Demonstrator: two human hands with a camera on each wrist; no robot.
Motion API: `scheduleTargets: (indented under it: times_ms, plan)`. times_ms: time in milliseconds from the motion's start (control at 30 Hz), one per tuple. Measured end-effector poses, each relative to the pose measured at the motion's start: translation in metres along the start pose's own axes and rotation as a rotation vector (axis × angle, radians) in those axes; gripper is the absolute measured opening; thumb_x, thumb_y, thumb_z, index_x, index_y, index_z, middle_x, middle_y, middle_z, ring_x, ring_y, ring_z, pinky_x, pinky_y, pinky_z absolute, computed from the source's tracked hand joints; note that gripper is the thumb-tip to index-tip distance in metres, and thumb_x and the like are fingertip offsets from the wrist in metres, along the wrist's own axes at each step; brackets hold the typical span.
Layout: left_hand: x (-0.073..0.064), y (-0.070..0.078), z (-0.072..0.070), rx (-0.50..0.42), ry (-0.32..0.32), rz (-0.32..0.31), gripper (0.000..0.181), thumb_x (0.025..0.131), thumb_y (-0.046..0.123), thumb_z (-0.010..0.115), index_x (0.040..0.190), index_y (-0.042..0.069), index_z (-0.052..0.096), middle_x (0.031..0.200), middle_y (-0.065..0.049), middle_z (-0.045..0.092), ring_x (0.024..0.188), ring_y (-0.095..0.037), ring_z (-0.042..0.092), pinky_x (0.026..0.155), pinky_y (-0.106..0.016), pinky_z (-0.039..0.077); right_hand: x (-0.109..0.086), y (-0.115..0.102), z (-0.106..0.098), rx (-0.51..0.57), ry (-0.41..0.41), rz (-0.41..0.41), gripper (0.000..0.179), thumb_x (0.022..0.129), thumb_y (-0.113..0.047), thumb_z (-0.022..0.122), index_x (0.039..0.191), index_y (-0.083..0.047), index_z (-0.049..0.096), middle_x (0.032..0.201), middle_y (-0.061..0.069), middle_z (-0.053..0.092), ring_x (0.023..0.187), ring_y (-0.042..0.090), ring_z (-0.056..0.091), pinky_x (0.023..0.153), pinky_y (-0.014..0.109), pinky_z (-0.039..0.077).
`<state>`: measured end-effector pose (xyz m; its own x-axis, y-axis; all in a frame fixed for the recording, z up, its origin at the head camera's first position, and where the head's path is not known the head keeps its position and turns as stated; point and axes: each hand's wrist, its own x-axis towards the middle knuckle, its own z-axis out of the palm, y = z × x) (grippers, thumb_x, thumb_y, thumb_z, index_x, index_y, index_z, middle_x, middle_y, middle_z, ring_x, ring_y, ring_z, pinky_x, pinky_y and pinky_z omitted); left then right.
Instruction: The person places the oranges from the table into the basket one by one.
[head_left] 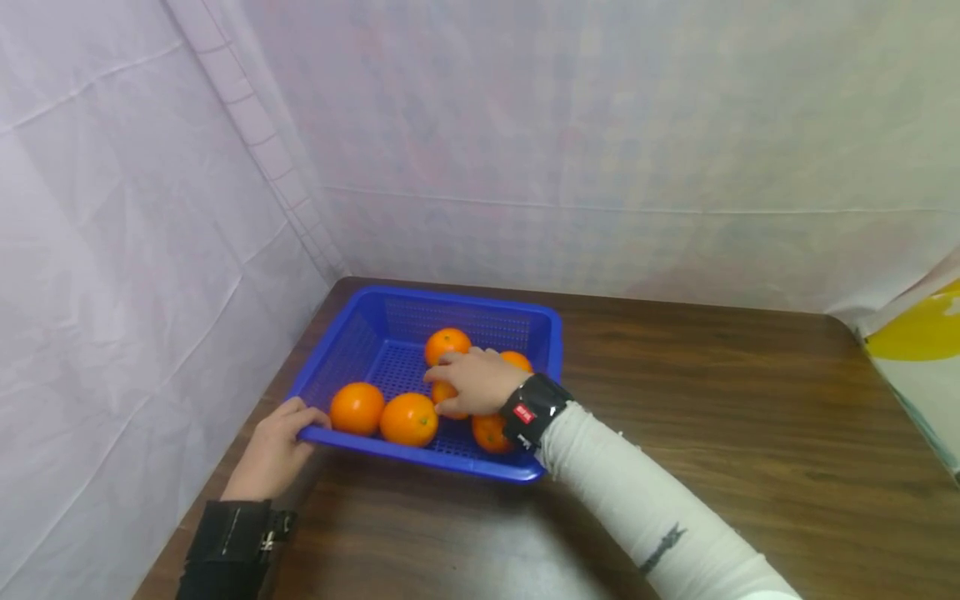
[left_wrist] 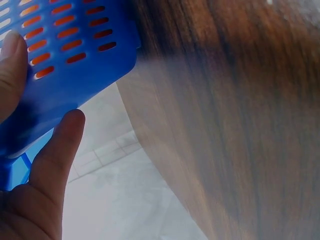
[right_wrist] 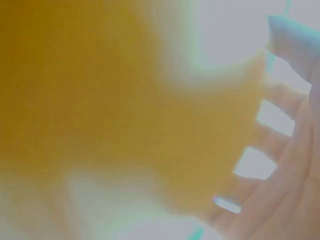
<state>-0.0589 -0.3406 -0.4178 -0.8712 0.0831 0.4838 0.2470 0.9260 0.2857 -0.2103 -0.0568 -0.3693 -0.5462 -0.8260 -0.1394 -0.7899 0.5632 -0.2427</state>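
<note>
A blue plastic basket [head_left: 442, 465] with slotted walls holds several oranges. My left hand [head_left: 276, 442] grips its near left corner, fingers over the rim. In the left wrist view, fingers [left_wrist: 55, 155] lie on either side of the blue basket wall [left_wrist: 100, 65], and orange shows through the slots. Inside the basket, my right hand [head_left: 480, 383] is over an orange [head_left: 447, 398], its fingers spread and bent round it. Other oranges [head_left: 357, 408] lie close by. A blurred orange [right_wrist: 115, 110] fills much of the right wrist view and hides the fingertips.
The basket is at the left part of a brown wooden table [head_left: 720, 400]. White cloth [head_left: 600, 150] hangs behind the table and along its left side. Something yellow [head_left: 915, 327] shows beyond the right edge.
</note>
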Motion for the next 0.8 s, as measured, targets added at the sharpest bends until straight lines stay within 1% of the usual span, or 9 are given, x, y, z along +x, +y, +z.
scheduleTargets:
  times_ms: [100,233,300,367,500,600,700,800]
  plan:
    - [0.001,-0.001,0.001,-0.001,0.002,0.001,0.037,0.066,-0.018,0.078,0.081,0.015,0.07,0.076,0.007,0.049,0.071,-0.009,0.051,0.062,-0.029,0.049,-0.004,0.001,-0.008,0.014,0.01,0.003,0.056,0.094,-0.05,0.062,0.146,-0.029,0.053,0.156,0.004,0.046,0.135,0.031,0.05,0.11,0.054,0.039]
    - [0.002,-0.002,0.001,-0.002,0.006,0.006,0.038,0.064,-0.018,0.079,0.08,0.016,0.069,0.075,0.008,0.048,0.07,-0.009,0.049,0.061,-0.029,0.047,-0.011,0.001,-0.022,0.052,0.015,0.002,0.053,0.095,-0.045,0.062,0.145,-0.027,0.054,0.149,0.002,0.055,0.13,0.027,0.055,0.109,0.051,0.042]
    - [0.003,-0.003,0.002,-0.008,0.007,0.014,0.038,0.064,-0.018,0.08,0.08,0.016,0.069,0.075,0.008,0.048,0.07,-0.009,0.049,0.061,-0.029,0.048,-0.015,0.0,-0.028,0.069,0.021,0.002,0.051,0.096,-0.044,0.062,0.143,-0.026,0.056,0.145,0.002,0.059,0.13,0.025,0.056,0.109,0.05,0.043]
    - [0.005,-0.003,0.002,-0.01,0.005,0.019,0.038,0.064,-0.018,0.08,0.08,0.016,0.069,0.075,0.008,0.048,0.07,-0.009,0.05,0.062,-0.029,0.048,-0.018,0.0,-0.032,0.063,0.03,0.002,0.049,0.097,-0.043,0.061,0.142,-0.024,0.057,0.141,0.003,0.061,0.13,0.023,0.057,0.109,0.049,0.044]
    - [0.008,-0.005,0.001,-0.004,0.007,0.029,0.039,0.063,-0.019,0.078,0.081,0.015,0.07,0.075,0.008,0.049,0.069,-0.01,0.05,0.061,-0.03,0.048,-0.025,0.003,-0.038,0.017,0.057,0.012,0.051,0.098,-0.044,0.06,0.143,-0.022,0.056,0.143,0.008,0.06,0.132,0.026,0.056,0.109,0.052,0.044]
    - [0.01,-0.007,0.0,0.004,0.024,0.045,0.039,0.062,-0.019,0.077,0.081,0.014,0.07,0.075,0.007,0.049,0.068,-0.01,0.049,0.06,-0.031,0.047,-0.033,0.007,-0.041,0.004,0.092,0.023,0.052,0.097,-0.044,0.062,0.143,-0.021,0.056,0.139,0.01,0.062,0.127,0.027,0.059,0.108,0.052,0.044]
    - [0.011,-0.01,-0.001,0.008,0.034,0.053,0.038,0.061,-0.019,0.077,0.08,0.013,0.07,0.074,0.006,0.049,0.067,-0.011,0.049,0.06,-0.032,0.047,-0.044,0.013,-0.042,-0.003,0.139,0.028,0.051,0.097,-0.046,0.063,0.141,-0.021,0.058,0.134,0.009,0.064,0.121,0.027,0.061,0.107,0.05,0.045]
    - [0.012,-0.012,-0.002,0.015,0.026,0.04,0.037,0.062,-0.018,0.077,0.08,0.014,0.07,0.074,0.006,0.049,0.067,-0.012,0.049,0.06,-0.032,0.046,-0.056,0.021,-0.039,-0.034,0.21,0.014,0.049,0.096,-0.044,0.064,0.138,-0.019,0.061,0.128,0.008,0.066,0.115,0.027,0.062,0.102,0.047,0.048]
